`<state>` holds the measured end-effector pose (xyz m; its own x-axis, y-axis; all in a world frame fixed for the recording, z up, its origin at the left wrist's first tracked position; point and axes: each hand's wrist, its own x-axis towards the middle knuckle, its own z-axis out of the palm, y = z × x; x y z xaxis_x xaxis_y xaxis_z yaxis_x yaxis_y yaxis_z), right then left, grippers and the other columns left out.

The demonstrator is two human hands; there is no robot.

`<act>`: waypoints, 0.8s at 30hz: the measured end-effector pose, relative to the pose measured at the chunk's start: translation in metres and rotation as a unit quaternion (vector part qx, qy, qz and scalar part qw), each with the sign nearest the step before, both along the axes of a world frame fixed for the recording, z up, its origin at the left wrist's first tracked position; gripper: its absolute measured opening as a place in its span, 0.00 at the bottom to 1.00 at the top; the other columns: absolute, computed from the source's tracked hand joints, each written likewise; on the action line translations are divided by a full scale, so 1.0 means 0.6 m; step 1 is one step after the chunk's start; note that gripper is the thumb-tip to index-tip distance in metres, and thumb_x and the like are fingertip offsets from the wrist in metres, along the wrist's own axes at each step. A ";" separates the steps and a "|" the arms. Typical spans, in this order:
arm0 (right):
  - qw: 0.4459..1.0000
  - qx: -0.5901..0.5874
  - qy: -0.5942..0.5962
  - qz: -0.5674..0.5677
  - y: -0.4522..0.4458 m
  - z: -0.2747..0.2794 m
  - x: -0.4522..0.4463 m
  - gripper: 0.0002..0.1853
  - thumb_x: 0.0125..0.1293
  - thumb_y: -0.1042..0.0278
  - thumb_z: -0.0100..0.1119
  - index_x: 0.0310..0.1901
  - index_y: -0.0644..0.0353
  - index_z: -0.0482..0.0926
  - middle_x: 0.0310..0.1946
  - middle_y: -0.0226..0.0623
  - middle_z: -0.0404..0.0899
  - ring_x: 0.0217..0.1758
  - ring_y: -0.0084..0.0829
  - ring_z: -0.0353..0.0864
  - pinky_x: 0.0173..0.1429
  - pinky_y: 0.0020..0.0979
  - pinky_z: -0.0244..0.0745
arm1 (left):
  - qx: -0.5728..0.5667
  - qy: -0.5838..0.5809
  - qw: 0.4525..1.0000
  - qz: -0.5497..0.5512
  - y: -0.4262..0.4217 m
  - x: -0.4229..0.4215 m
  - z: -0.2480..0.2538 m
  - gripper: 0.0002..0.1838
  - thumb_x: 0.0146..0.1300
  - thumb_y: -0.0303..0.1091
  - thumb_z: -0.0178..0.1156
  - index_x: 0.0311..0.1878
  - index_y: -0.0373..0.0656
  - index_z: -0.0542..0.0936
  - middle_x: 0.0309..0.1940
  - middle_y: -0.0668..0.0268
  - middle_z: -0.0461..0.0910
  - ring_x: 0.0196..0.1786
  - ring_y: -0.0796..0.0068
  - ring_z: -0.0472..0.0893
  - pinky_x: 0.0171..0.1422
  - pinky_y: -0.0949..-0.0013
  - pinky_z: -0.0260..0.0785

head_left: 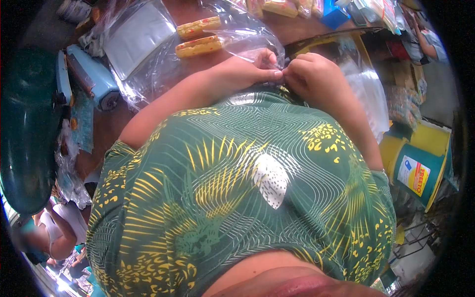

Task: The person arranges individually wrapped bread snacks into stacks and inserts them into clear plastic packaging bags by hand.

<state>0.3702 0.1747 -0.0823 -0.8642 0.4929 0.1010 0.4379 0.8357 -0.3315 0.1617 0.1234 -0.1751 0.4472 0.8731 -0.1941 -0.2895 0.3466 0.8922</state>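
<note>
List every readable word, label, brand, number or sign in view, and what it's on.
"ETO": end of a larger word, red on yellow, on the label of the yellow and green bucket; its first letters are unclear.
Rest of that label: too small or blurred to read.
Blue box, jar, printed bags: too small or blurred to read.
Clear bag: no text that I can make out.

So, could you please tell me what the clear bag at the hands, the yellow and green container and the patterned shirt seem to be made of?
The clear bag looks like thin, glossy plastic film: it is see-through, with creases and bright glints. The container is probably smooth, rigid plastic, judging by its solid colour. The patterned shirt looks like soft, matte fabric; the fibre is unclear.
</note>
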 end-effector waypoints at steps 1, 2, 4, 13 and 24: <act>1.000 0.014 0.021 -0.010 -0.003 -0.005 -0.001 0.08 0.58 0.65 0.67 0.33 0.58 0.79 0.29 0.40 0.80 0.36 0.47 0.82 0.41 0.44 0.79 | 0.001 -0.009 1.000 0.006 -0.003 -0.001 0.003 0.17 0.68 0.34 0.69 0.51 0.44 0.71 0.42 0.72 0.74 0.48 0.82 0.73 0.54 0.76 0.66; 0.999 0.029 0.041 -0.021 -0.008 -0.015 -0.001 0.08 0.59 0.65 0.67 0.31 0.58 0.78 0.28 0.40 0.80 0.35 0.47 0.82 0.39 0.45 0.79 | 0.023 0.006 1.000 0.010 -0.007 -0.003 0.008 0.17 0.67 0.33 0.69 0.52 0.43 0.71 0.42 0.72 0.75 0.48 0.82 0.74 0.55 0.76 0.67; 0.996 0.021 0.072 -0.041 -0.010 -0.027 0.001 0.09 0.59 0.64 0.67 0.30 0.59 0.77 0.27 0.41 0.79 0.33 0.47 0.81 0.38 0.45 0.78 | 0.067 0.037 0.997 0.016 -0.014 -0.007 0.021 0.17 0.66 0.32 0.70 0.52 0.43 0.72 0.43 0.72 0.76 0.49 0.81 0.75 0.56 0.75 0.68; 0.948 -0.157 0.202 -0.191 -0.001 -0.040 -0.008 0.09 0.61 0.67 0.65 0.30 0.64 0.79 0.24 0.40 0.80 0.27 0.30 0.79 0.34 0.33 0.75 | 0.145 0.343 0.927 0.032 -0.001 0.016 0.078 0.27 0.60 0.37 0.75 0.58 0.37 0.74 0.41 0.61 0.82 0.45 0.76 0.80 0.50 0.69 0.74; 0.860 -0.400 0.249 -0.195 -0.010 -0.080 0.036 0.10 0.70 0.65 0.62 0.37 0.63 0.79 0.30 0.25 0.78 0.33 0.15 0.71 0.37 0.21 0.68 | -0.001 0.046 0.998 0.038 -0.001 0.029 0.037 0.18 0.66 0.33 0.70 0.52 0.38 0.74 0.42 0.69 0.78 0.45 0.81 0.77 0.51 0.74 0.71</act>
<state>0.3919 0.1688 -0.1301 -0.5657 0.8191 -0.0948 0.2705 0.0757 -0.9597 0.1789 0.1225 -0.1529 0.3603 0.9031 -0.2337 -0.2314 0.3293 0.9154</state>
